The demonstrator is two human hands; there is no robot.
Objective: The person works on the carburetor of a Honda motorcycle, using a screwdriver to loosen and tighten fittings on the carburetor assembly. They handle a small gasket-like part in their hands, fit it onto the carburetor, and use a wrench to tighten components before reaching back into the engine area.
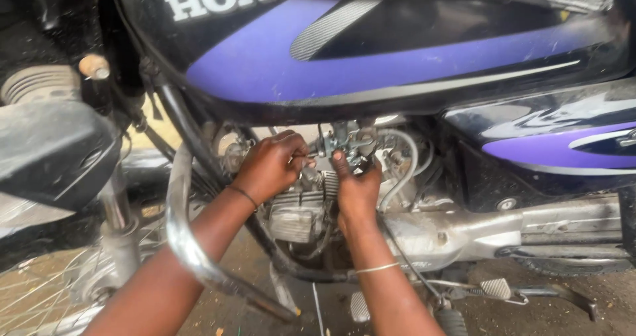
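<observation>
A black and purple motorcycle fuel tank [371, 51] spans the top of the view. Below it sits the grey finned engine [298, 210] with a small metal carburettor [348, 144] above the cylinder. My left hand [268, 167] is curled at the left side of the carburettor, fingers pinching a thin metal part or tool there. My right hand [356, 190] reaches up from below, with its thumb pressed against the carburettor's underside. What my fingers hold is partly hidden.
A chrome crash bar [185, 236] curves down at the left in front of my left forearm. The front wheel spokes [40, 289] show at lower left. A foot peg and pedal [497, 288] stick out at lower right above the dirt ground.
</observation>
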